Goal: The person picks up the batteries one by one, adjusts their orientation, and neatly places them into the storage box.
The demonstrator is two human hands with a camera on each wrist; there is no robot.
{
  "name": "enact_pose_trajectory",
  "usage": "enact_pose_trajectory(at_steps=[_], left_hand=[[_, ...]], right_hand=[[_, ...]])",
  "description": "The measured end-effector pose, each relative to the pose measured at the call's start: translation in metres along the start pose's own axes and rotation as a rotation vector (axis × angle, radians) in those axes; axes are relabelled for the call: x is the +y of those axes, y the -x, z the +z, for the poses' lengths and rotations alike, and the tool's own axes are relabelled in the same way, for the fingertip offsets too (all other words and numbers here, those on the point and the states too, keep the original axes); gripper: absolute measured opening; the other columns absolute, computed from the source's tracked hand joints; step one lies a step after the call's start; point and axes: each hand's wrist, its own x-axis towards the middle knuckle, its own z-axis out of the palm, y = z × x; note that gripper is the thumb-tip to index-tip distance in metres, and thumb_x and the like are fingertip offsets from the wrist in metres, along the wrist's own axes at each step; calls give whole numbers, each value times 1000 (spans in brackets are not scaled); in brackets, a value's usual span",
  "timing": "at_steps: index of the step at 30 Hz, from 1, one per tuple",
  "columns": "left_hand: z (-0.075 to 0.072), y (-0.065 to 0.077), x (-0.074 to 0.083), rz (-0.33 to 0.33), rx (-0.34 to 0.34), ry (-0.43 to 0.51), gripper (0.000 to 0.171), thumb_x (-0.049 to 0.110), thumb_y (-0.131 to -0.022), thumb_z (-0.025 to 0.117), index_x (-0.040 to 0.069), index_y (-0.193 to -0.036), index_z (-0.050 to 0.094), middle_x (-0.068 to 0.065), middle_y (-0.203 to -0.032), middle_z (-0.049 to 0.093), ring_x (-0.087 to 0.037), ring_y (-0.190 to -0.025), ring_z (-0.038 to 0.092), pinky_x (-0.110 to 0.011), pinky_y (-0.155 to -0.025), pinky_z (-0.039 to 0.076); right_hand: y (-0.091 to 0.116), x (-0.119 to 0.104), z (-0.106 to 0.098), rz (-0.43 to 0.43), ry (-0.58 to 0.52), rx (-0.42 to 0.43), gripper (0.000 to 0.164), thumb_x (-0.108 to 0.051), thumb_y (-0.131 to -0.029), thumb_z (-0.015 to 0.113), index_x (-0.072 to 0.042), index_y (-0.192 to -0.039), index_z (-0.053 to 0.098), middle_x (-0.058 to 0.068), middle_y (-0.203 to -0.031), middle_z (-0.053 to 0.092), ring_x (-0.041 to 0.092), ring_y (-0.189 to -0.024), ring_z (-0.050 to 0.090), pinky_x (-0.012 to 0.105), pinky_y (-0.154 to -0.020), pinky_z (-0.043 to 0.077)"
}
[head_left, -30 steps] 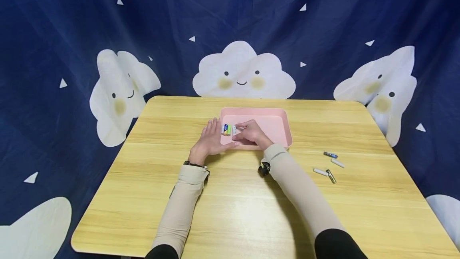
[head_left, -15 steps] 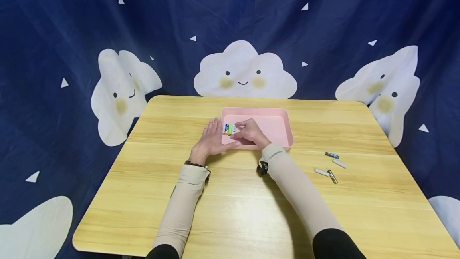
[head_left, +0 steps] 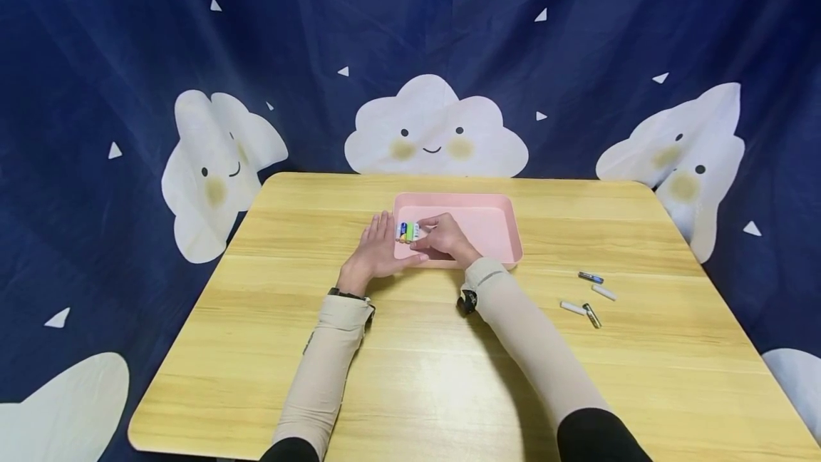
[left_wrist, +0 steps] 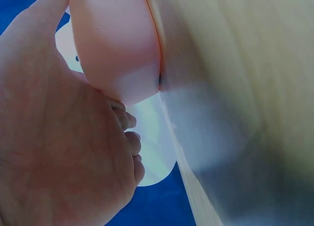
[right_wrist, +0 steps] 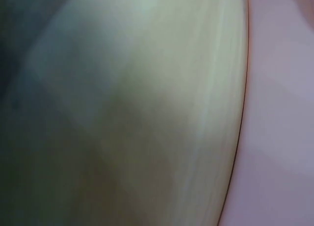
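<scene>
A pink tray (head_left: 489,227) stands on the wooden table. My left hand (head_left: 375,252) lies along its left side, fingers straight and thumb across the front edge. The left wrist view shows that palm (left_wrist: 64,138) beside the tray's outer wall (left_wrist: 117,44). Inside the tray's left end, small batteries stand side by side: a blue-and-orange one (head_left: 403,232), a green one (head_left: 410,232) and a white one (head_left: 417,230). My right hand (head_left: 449,237) reaches into the tray and pinches the white battery between thumb and finger. The right wrist view shows only tray wall (right_wrist: 279,113) and blurred tabletop.
To the right of the tray, loose batteries lie on the table: a blue one (head_left: 591,277), two white ones, the nearer (head_left: 573,307) touching or close to a dark silver one (head_left: 591,316). A dark blue cloud-patterned curtain (head_left: 308,120) hangs behind the table.
My right hand has shifted slightly left with the white battery, closing the gap to the green one. My left hand keeps its place at the tray's side.
</scene>
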Motion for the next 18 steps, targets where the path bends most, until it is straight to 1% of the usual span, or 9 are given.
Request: enact_pose_trajectory(at_steps=[2, 4, 9, 11, 13, 14, 15, 17, 18], left_hand=[[1, -1, -1, -1, 1, 2, 127, 81, -88, 53, -2, -164, -5, -21, -174, -11, -38, -163, -9, -54, -134, 5], [1, -1, -1, 1, 1, 5, 127, 81, -87, 53, -2, -164, -5, -21, -174, -11, -38, -163, -9, -54, -134, 5], [3, -3, -2, 3, -2, 10, 125, 80, -88, 52, -2, -164, -5, -22, -174, -11, -38, -163, -10, -54, -134, 4], [2, -2, -2, 4, 1, 11, 125, 78, -88, 53, -3, -164, -4, -22, -174, -10, -38, -163, -10, -54, -134, 4], [2, -1, -1, 4, 9, 9, 124, 77, -89, 54, -3, -164, -3, -22, -174, -9, -38, -163, -9, -54, -134, 5], [2, -1, -1, 3, 10, 10, 124, 77, -89, 55, -3, -164, -3, -23, -174, -9, -39, -163, -9, -54, -134, 5], [1, -1, 0, 3, 11, 10, 124, 77, -89, 55, -3, -164, -3, -23, -174, -9, -39, -163, -9, -54, -134, 5], [1, 0, 0, 1, 14, 10, 125, 77, -89, 55, -4, -164, -2, -23, -174, -9, -39, -162, -9, -55, -133, 4], [1, 0, 1, 1, 16, 8, 125, 77, -89, 56, -4, -164, -2, -24, -173, -9, -39, -162, -9, -55, -133, 4]], right_hand=[[0, 0, 0, 4, -6, -3, 60, -12, -74, 93, -2, -129, 71, 18, -112, 78, 9, -67, 61, 22, -80, 51], [1, 0, 0, 4, -9, -2, 62, -12, -74, 93, -2, -130, 71, 18, -113, 78, 11, -70, 62, 24, -82, 52], [1, 0, 0, -1, -3, 3, 67, -13, -73, 94, -2, -134, 68, 19, -127, 73, 17, -96, 66, 39, -107, 52], [3, -1, -1, -3, -8, 4, 69, -14, -73, 94, -2, -135, 67, 20, -131, 71, 18, -95, 67, 41, -110, 51], [4, -2, -2, -1, -21, 1, 70, -13, -73, 94, -2, -136, 66, 21, -126, 73, 14, -84, 68, 35, -99, 56], [5, -2, -3, -3, -31, 0, 70, -13, -73, 93, -1, -137, 66, 21, -125, 74, 11, -75, 66, 30, -89, 58], [6, -3, -3, 5, -47, -3, 70, -12, -74, 92, -2, -138, 65, 20, -114, 77, 10, -66, 62, 26, -77, 57], [7, -3, -6, 13, -75, -5, 68, -10, -76, 90, -3, -139, 64, 20, -109, 78, 6, -54, 53, 20, -59, 50], [8, -4, -7, 15, -83, -3, 67, -9, -78, 89, -3, -139, 64, 18, -98, 78, 5, -51, 49, 19, -53, 45]])
